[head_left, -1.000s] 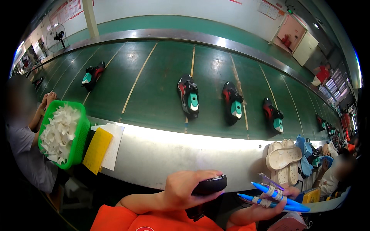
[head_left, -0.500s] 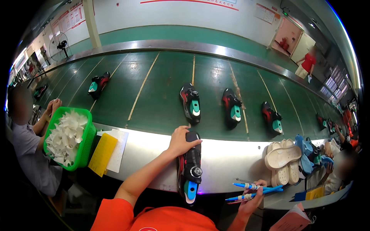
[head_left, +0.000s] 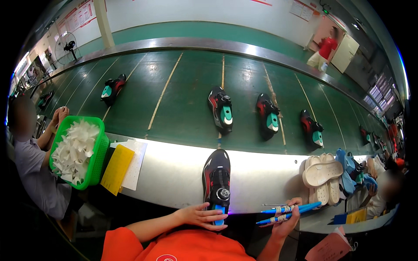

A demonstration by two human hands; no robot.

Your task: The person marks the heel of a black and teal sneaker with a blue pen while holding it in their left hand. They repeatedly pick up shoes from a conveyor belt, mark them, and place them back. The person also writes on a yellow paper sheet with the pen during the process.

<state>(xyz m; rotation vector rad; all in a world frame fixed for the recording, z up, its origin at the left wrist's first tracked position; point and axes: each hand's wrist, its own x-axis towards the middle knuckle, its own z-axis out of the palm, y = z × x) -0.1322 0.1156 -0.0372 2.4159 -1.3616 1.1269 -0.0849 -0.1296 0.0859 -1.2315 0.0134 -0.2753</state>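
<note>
Black athletic shoe with red trim, round dial closure and blue heel tab (head_left: 216, 180): lower centre of frame, lying on the pale steel ledge (head_left: 174, 169); long axis runs up-down, toe toward the green conveyor belt (head_left: 183, 100), heel at the bottom. Left hand (head_left: 201, 215): just below, fingers spread and touching the heel, not clamped round it. Right hand (head_left: 288, 217): lower right, well apart from the shoe, closed on two blue pens wrapped with white tape (head_left: 287, 210). Green plastic mesh basket of white pieces (head_left: 78, 152): left. Yellow card (head_left: 115, 168): beside it. Three matching shoes ride the belt above.
</note>
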